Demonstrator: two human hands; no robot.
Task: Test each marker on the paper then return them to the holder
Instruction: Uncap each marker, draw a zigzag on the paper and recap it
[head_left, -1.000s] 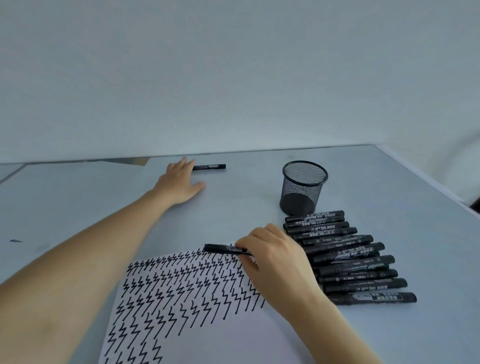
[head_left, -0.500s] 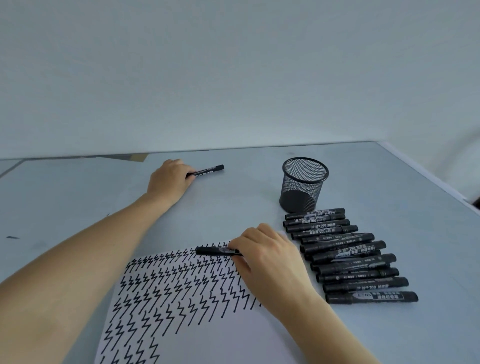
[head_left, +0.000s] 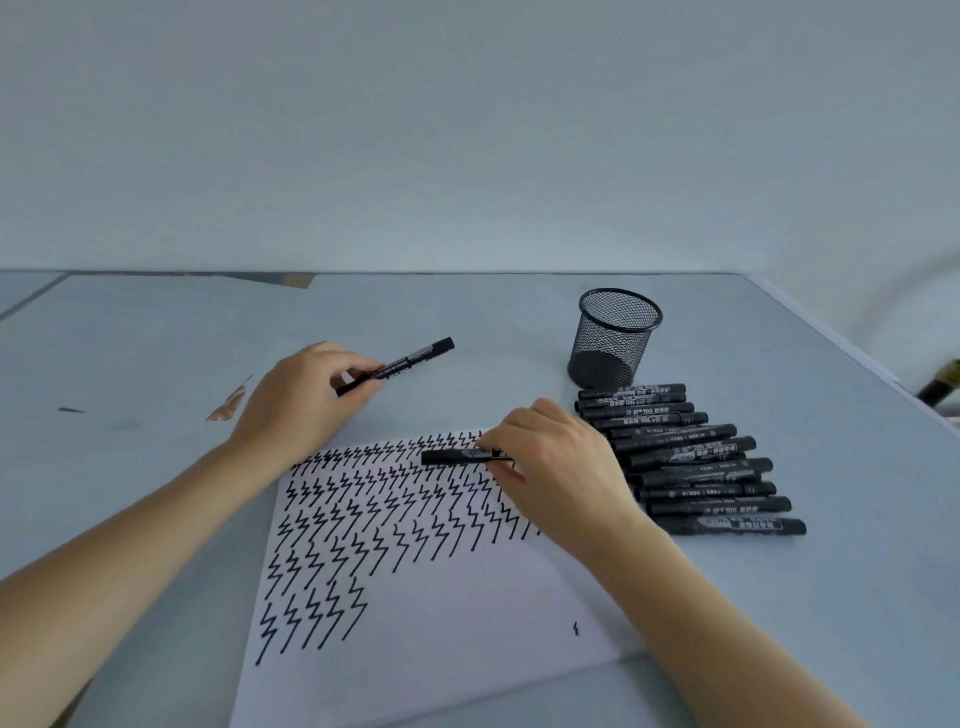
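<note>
My left hand (head_left: 298, 397) grips a thin black marker (head_left: 415, 358) just above the table, its far end pointing up and right. My right hand (head_left: 558, 467) pinches another black marker (head_left: 452, 457) lying level over the top edge of the white paper (head_left: 457, 613), which is covered with rows of black zigzag strokes. An empty black mesh holder (head_left: 615, 338) stands upright at the back right. Several capped black markers (head_left: 691, 460) lie in a neat row on the table right of my right hand.
The grey table (head_left: 156, 353) has a small dark smudge (head_left: 70, 410) at the left and a brownish scrap (head_left: 228, 402) by my left wrist. The table's right edge (head_left: 852, 358) runs diagonally, with a dark object (head_left: 940, 387) past it.
My left hand closed round the far thin marker and drew it back toward me and the paper. My right hand stayed at the paper's top edge with its marker.
</note>
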